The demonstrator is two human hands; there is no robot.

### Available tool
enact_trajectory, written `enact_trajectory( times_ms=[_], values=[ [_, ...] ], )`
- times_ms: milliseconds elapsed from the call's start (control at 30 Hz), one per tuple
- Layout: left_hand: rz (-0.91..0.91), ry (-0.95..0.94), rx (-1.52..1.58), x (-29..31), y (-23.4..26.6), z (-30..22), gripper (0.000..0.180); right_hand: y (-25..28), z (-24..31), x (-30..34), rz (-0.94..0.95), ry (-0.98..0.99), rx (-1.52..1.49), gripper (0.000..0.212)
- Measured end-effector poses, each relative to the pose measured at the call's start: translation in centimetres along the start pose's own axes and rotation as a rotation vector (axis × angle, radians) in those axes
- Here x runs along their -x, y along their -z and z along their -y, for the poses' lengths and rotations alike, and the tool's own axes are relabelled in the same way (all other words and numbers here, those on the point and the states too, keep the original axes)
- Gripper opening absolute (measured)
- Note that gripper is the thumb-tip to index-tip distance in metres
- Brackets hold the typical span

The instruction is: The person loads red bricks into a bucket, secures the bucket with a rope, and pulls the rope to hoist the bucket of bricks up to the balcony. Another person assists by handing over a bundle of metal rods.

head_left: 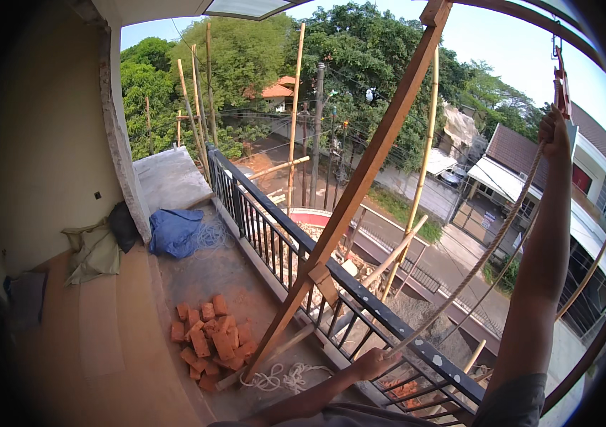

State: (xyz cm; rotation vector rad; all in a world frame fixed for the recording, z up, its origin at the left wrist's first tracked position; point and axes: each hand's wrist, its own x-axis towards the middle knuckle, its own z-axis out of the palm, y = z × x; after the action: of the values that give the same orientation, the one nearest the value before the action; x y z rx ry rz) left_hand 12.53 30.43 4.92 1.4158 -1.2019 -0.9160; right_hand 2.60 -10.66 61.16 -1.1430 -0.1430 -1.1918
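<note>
A thick rope [488,250] slants from the upper right down to the lower middle, across the black railing [381,309]. High at the right, my right arm is raised, with my right hand [554,133] closed around the rope just below a red pulley [562,84]. That pulley hangs from a metal hook on the frame overhead. Low down, beside the railing's inner side, my left hand [375,364] is closed around the same rope. Slack white rope [285,377] lies in loops on the floor left of that hand.
A slanted wooden beam [360,203] crosses the railing. Red bricks [214,338] are heaped on the balcony floor, near a blue sheet [175,231] and a pale board [169,178]. Bamboo poles [294,114] stand outside. Below the railing are more bricks [404,391] and a street.
</note>
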Motion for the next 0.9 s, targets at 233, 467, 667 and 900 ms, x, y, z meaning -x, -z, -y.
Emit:
enact_trajectory(
  times_ms=[233,467,667,900],
  values=[
    [0.018,-0.042,0.054,7.8,1.8,2.8,0.055,-1.0,0.0,8.1,-0.056,0.097,0.028,0.037],
    [-0.046,-0.081,-0.007,14.5,4.4,6.7,0.053,-2.2,-3.3,15.2,-0.07,0.052,0.117,0.025],
    [-0.049,-0.006,-0.139,20.5,4.3,17.7,0.043,-3.0,-8.8,28.3,-0.233,0.117,0.153,0.017],
    [0.77,0.153,-0.722,23.3,10.2,27.9,0.043,-10.3,-15.1,53.1,-0.226,0.069,0.019,0.015]
  ],
)
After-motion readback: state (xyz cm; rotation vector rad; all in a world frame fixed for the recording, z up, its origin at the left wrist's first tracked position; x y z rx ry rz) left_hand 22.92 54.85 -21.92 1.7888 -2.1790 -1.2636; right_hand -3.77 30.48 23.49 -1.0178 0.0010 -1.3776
